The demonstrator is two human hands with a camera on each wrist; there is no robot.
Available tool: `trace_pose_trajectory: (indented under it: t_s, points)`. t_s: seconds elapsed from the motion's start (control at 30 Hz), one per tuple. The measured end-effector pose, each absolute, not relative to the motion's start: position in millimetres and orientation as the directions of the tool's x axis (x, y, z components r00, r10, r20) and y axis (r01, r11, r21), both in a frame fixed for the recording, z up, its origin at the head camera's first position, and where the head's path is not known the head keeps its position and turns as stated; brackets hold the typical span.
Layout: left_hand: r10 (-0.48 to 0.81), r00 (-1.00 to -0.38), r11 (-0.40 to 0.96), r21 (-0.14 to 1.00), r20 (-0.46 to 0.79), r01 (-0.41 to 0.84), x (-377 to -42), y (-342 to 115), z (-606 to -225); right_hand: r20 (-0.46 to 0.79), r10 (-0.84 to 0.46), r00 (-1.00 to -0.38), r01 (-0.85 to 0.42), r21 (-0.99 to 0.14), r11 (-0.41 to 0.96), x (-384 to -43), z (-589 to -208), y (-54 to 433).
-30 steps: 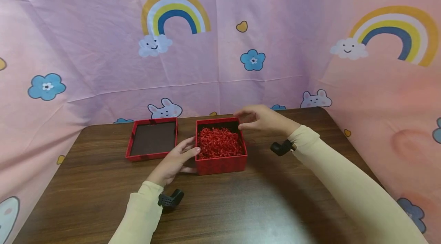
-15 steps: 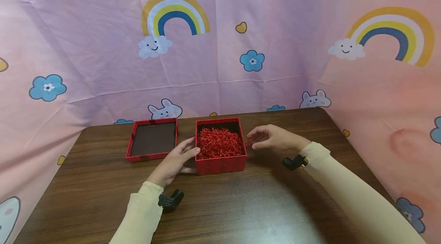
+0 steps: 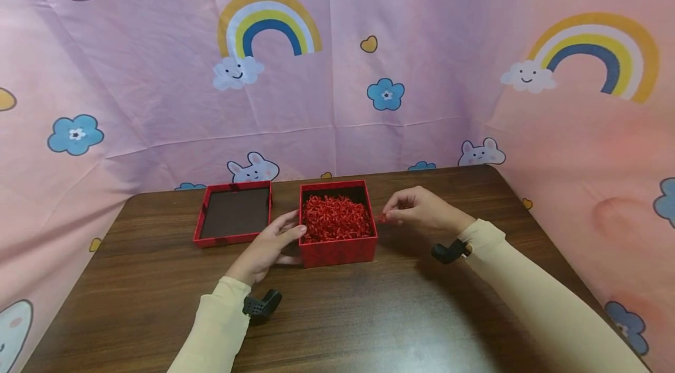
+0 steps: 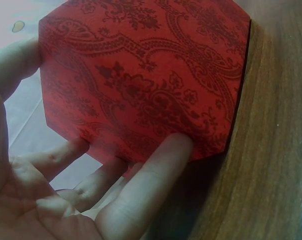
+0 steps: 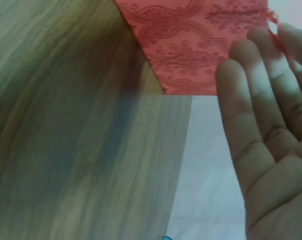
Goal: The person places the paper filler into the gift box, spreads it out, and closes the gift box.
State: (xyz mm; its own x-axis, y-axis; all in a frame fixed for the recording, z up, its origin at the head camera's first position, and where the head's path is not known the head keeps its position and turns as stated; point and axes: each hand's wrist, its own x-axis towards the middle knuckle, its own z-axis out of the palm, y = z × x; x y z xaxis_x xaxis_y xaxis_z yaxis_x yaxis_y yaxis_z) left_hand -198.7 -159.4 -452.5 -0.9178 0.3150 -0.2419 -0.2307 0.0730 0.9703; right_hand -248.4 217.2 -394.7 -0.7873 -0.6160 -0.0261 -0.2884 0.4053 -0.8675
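Note:
A square red box [image 3: 337,253] with a dark inside stands on the table, filled with red shredded paper [image 3: 337,218]. My left hand [image 3: 271,244] rests against the box's left side, its thumb at the rim. In the left wrist view, extended fingertips touch the dark-patterned red wall [image 4: 146,85]. To the right of the box, my right hand [image 3: 422,209] pinches a small red paper shred [image 3: 382,218] between thumb and forefinger. The right wrist view shows this shred [image 5: 275,30] at the fingertips, while the other fingers stay extended.
The box's red-rimmed lid [image 3: 234,215], dark side up, lies left of the box on the brown wooden table [image 3: 343,320]. A printed cloth [image 3: 337,98] hangs behind the table and along its sides.
From the box's back right corner, my right hand has come down and to the right, and its fingertips have closed on a red paper shred. My left hand and the box stay put.

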Motion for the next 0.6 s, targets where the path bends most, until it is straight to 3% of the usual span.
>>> trace_pose_trajectory:
  t_s: [0.6]
  points:
    - [0.319, -0.914, 0.068, 0.968, -0.250, -0.241, -199, -160, -451, 0.113, -0.639, -0.761, -0.440, -0.813, 0.381, -258, -359, 177]
